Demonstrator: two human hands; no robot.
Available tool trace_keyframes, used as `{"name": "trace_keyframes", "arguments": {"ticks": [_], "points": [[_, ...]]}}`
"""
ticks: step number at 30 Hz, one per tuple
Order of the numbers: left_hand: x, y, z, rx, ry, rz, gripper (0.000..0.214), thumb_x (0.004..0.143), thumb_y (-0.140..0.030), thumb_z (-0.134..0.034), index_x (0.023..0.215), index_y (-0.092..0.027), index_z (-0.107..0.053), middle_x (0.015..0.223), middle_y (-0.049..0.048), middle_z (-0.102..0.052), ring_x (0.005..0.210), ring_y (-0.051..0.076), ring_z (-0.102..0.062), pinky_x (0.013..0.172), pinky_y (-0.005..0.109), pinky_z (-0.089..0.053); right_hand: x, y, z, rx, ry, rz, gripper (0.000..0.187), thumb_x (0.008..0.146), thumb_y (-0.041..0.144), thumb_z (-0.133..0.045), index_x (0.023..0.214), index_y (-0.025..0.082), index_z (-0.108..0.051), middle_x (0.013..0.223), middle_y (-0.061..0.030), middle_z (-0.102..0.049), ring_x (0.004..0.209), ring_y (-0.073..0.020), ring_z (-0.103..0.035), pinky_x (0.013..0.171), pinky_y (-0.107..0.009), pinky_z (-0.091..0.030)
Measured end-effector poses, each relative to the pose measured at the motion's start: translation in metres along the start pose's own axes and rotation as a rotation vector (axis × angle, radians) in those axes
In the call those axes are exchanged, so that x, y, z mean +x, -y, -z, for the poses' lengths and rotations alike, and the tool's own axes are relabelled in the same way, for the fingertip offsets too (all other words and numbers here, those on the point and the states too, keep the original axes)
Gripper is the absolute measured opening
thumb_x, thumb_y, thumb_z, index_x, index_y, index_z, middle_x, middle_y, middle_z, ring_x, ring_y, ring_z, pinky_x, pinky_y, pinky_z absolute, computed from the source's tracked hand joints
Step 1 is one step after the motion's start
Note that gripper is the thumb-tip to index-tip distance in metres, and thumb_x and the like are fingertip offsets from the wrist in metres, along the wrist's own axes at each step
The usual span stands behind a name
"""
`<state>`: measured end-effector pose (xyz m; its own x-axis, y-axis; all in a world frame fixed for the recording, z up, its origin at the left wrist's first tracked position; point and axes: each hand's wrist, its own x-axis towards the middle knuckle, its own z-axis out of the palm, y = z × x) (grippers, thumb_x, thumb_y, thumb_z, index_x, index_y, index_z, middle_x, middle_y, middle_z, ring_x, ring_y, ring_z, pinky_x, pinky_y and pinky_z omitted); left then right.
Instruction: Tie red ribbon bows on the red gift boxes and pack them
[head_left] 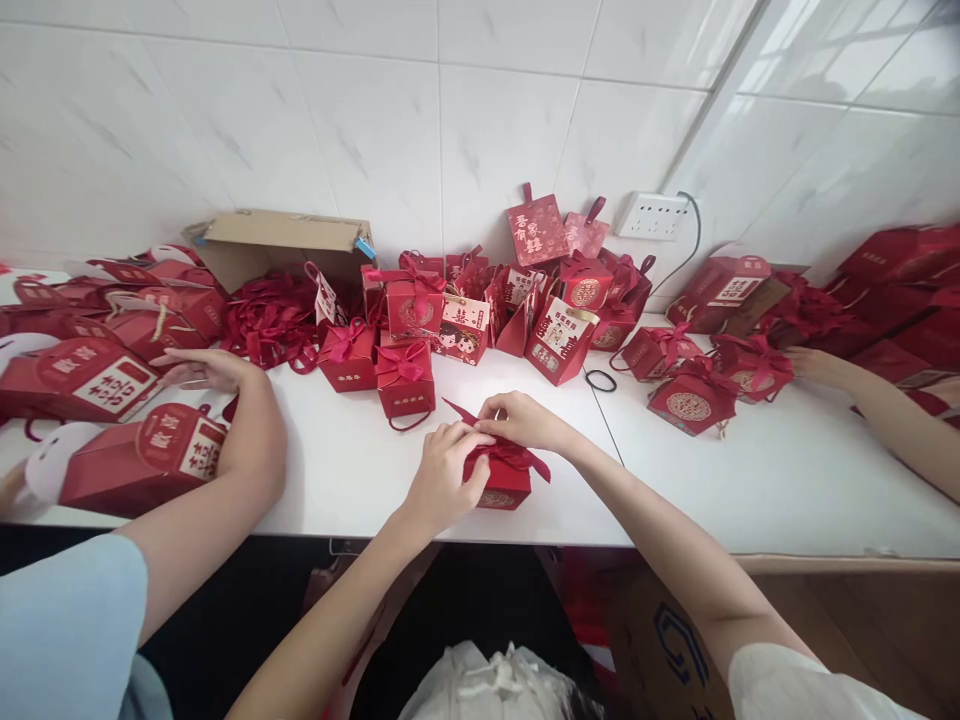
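Note:
A small red gift box [506, 497] with a gold round pattern stands near the table's front edge, directly before me. A red ribbon [534, 463] lies in a bow across its top, one pointed end sticking up to the left and another hanging to the right. My left hand [448, 472] rests against the box's left side, its fingers closed on the ribbon near the bow's middle. From the right, my right hand [529, 420] pinches the same ribbon above the box. The fingers partly hide the knot.
Finished-looking red boxes with bows [405, 372] stand behind. A cardboard box [281, 240] and a heap of red ribbons [271, 315] are at back left. A power strip [652, 215] hangs on the wall. Co-workers' arms [240, 440] reach in from left and right among more red boxes.

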<state>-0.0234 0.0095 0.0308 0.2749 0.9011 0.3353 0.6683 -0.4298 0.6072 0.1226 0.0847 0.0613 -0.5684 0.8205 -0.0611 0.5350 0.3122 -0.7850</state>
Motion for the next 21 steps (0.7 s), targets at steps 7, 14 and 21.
{"name": "trace_keyframes", "arguments": {"ticks": [7, 14, 21], "points": [[0.003, 0.001, -0.007, 0.002, -0.006, 0.025, 0.013, 0.086, -0.021, -0.048, 0.085, -0.021, -0.061, 0.085, 0.0023, -0.062, 0.082, 0.02, -0.05, 0.081, 0.038, -0.041, -0.025, -0.026, 0.014, -0.03, -0.313, -0.223, 0.041, 0.082, 0.054, -0.048, 0.074, 0.015, -0.061, 0.073, -0.005, -0.064, 0.066, -0.0148, -0.056, 0.063, -0.028, -0.042], [0.005, 0.003, -0.008, -0.053, -0.005, 0.023, 0.01, 0.086, -0.02, -0.049, 0.085, -0.02, -0.059, 0.086, 0.0018, -0.062, 0.084, 0.019, -0.05, 0.081, 0.036, -0.042, -0.074, -0.056, 0.014, 0.503, 0.208, -0.367, 0.058, 0.071, 0.071, -0.049, 0.073, 0.014, -0.061, 0.077, -0.0067, -0.065, 0.073, -0.0155, -0.06, 0.07, -0.03, -0.047], [0.006, 0.003, -0.005, -0.026, 0.032, -0.026, 0.018, 0.087, -0.016, -0.046, 0.101, -0.02, -0.057, 0.084, 0.0026, -0.06, 0.082, 0.019, -0.048, 0.079, 0.035, -0.043, -0.048, -0.039, 0.028, 0.282, -0.075, -0.153, 0.025, 0.075, 0.041, -0.06, 0.077, 0.016, -0.057, 0.065, -0.0001, -0.06, 0.064, -0.0125, -0.056, 0.063, -0.027, -0.043]]}}
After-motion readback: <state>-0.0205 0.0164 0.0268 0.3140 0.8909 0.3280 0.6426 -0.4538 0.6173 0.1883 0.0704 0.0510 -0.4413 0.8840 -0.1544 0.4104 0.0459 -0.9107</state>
